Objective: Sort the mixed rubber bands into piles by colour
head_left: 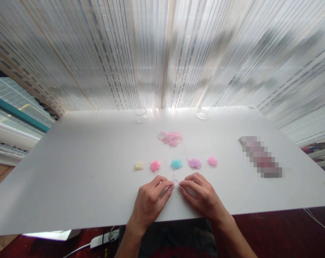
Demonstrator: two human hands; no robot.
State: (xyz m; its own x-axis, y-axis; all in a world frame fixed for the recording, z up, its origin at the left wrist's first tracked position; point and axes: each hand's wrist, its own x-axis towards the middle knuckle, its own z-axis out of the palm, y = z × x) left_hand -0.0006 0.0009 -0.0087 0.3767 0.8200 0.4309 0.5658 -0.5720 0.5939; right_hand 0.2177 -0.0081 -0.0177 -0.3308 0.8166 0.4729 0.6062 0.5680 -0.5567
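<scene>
My left hand and my right hand meet near the table's front edge, fingertips pinched a short gap apart. Between them are thin rubber bands, one pale purple loop and a whitish one hanging below. Both hands seem to grip these bands, though the fingertips partly hide them. Just beyond lies a row of small piles of bands: cream, hot pink, turquoise, purple and light pink. Farther back sits a larger mixed pile, mostly pink.
At the back of the white table stand a clear round container and a clear lid. A blurred-out flat object lies on the right. Below the front left edge is a white power strip. Ribbed translucent sheeting rises behind the table.
</scene>
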